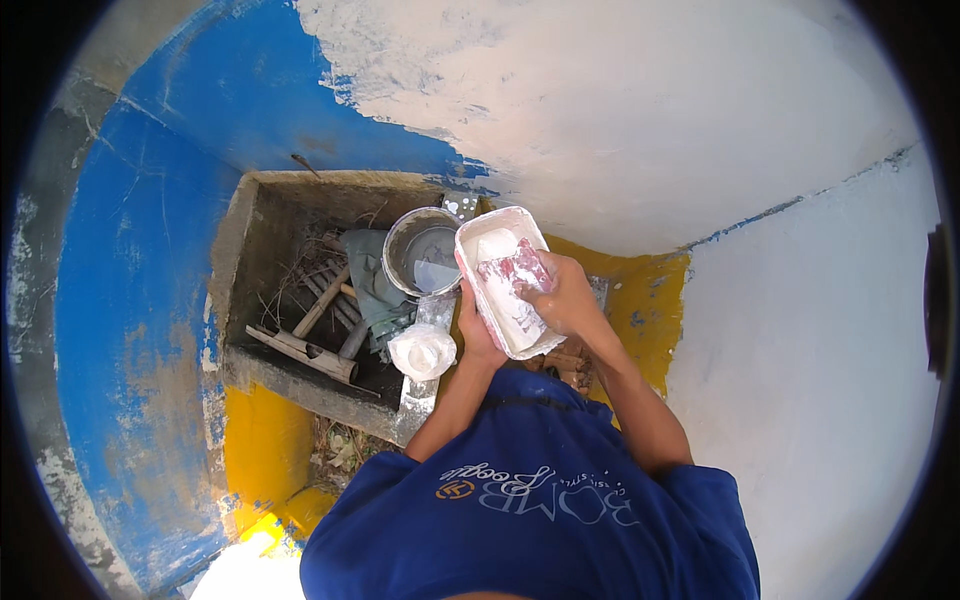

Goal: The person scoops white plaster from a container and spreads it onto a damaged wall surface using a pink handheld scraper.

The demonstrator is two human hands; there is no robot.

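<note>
My left hand (478,328) grips a white rectangular tray (474,291) by its left side and holds it tilted in front of my body. White paste (497,243) coats the inside of the tray. Over the tray, my right hand (568,293) is closed on a flat red spreader (513,266) smeared with white paste. The spreader's lower part lies against the paste; part of it is hidden by my fingers. Just left of the tray stands a round bucket (391,247) with greyish liquid and a pale flat piece in it.
A paint-spotted plank (416,405) carries the bucket and a white bag (421,352). Beneath lies a concrete trough (300,392) with bamboo pieces (322,303) and green cloth (372,275). A partly white-coated blue wall (270,85) rises ahead; a white wall (815,330) stands right.
</note>
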